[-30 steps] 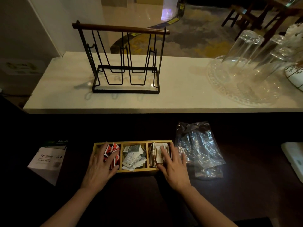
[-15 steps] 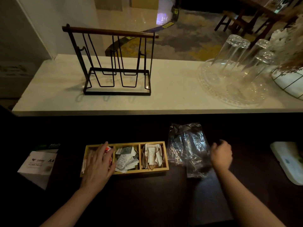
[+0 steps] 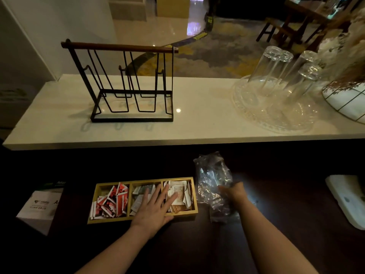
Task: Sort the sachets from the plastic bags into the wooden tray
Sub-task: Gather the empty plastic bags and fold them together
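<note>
A dim room: a pale stone counter (image 3: 197, 119) runs across the view above a dark lower worktop (image 3: 276, 224), with a patterned floor and wooden furniture beyond. On the counter stand a black wire rack (image 3: 126, 84) with a wooden top bar and a clear glass platter (image 3: 276, 119) carrying upturned tumblers (image 3: 276, 74); a white patterned vessel is cut off at the right edge.

On the worktop, the wooden tray (image 3: 142, 219) has three compartments: red sachets (image 3: 110, 202) at the left, grey-green ones in the middle, pale and brown ones at the right. Just beside its right end lie the crumpled plastic bags (image 3: 213, 184), which look empty, though the glare makes that hard to confirm.

Compared with a second ago, the right hand (image 3: 233, 193) has left the tray's right compartment and now closes on the bags; its fingers are largely hidden in the film, so the grip is a judgement. The left hand (image 3: 154, 206) has shifted from the red compartment and lies flat and spread across the middle and right compartments, grasping nothing. That suggests sorting is essentially finished and tidying has begun.

A white printed paper package (image 3: 39, 206) at the left is too dark to read; a white object (image 3: 347, 200) at the right is cut off and unidentifiable.
</note>
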`<state>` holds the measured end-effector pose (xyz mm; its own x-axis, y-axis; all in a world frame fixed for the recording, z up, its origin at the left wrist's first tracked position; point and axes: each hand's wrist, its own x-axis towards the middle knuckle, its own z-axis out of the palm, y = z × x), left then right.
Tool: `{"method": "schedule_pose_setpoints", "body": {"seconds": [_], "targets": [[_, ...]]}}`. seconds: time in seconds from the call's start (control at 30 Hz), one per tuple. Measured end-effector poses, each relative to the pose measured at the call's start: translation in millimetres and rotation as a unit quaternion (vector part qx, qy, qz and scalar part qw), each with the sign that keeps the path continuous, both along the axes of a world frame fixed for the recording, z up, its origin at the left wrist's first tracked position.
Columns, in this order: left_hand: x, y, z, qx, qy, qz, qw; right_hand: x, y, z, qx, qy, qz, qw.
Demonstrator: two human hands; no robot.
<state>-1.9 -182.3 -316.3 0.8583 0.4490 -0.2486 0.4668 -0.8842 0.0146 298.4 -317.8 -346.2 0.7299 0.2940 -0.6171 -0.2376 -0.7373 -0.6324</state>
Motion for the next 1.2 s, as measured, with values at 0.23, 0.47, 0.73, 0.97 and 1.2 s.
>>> {"method": "schedule_pose_setpoints", "body": {"seconds": [0.23,0.47,0.73,0.97,1.2], "targets": [[14,-3,11,0.001,0.008,0.018,1.0,-25,8,32,0.039,0.063,0.018,0.997],[39,-24,29,-0.014,-0.023,-0.03,0.999,-31,10,37,0.052,0.018,-0.017,0.998],[38,-18,41,-0.105,-0.07,-0.004,0.992,-49,2,74,0.159,0.032,-0.056,0.985],[46,-14,96,-0.371,-0.29,0.258,0.844,-90,-21,143,0.299,0.067,0.034,0.951],[28,-12,138,-0.602,-0.409,0.382,0.57,-133,-7,153,0.35,0.011,0.167,0.922]]}}
